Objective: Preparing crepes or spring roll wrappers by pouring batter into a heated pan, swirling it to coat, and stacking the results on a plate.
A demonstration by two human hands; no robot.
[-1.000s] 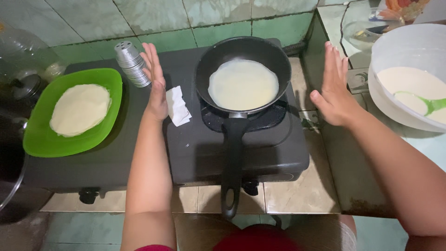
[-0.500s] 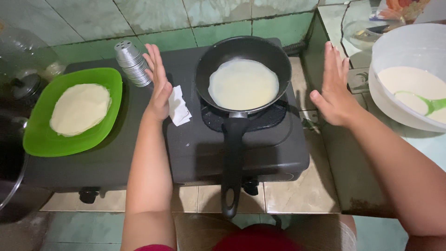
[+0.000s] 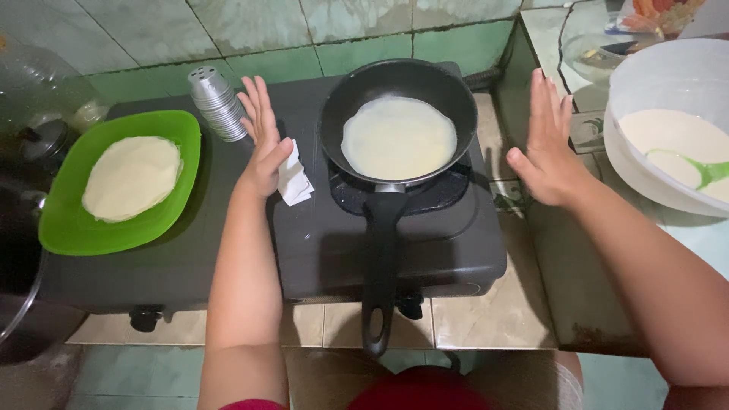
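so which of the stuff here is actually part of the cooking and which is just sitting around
In use:
- black frying pan with thin crepe
- stove
- white bowl of batter with green ladle
- green plate holding a cooked crepe
- folded white paper at the left hand

Lying about:
- metal shaker
- pot lid

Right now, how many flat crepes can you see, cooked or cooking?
2. One crepe lies in the black frying pan on the stove, between both open hands. The other crepe lies on the green plate, far left. More may be stacked beneath it.
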